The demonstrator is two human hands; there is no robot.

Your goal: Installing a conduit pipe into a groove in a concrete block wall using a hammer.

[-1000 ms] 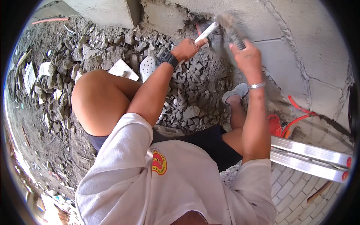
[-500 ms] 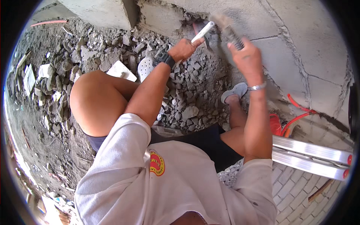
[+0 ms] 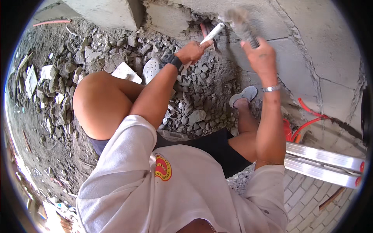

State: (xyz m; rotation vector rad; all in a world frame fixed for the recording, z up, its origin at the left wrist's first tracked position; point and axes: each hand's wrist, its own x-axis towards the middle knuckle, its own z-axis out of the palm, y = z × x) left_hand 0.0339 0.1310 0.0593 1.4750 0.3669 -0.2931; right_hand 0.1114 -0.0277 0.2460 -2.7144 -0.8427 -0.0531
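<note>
Hammer (image 3: 243,28) shifted slightly right, blurred; R hand (image 3: 262,57) w/ fingers wrapped round handle.
White bar (image 3: 213,33) by broken wall (image 3: 171,17), slanting up-right fr. L hand (image 3: 189,53), fingers closed round it; hammer head just R of bar's top end, contact can't tell. Rubble (image 3: 197,116) nearby.

Your 2 tools lean toward each other: a slim white bar (image 3: 212,33), its upper end bare, and a hammer (image 3: 244,29) with a dark ribbed handle, its motion-blurred head just beside that end.
</note>
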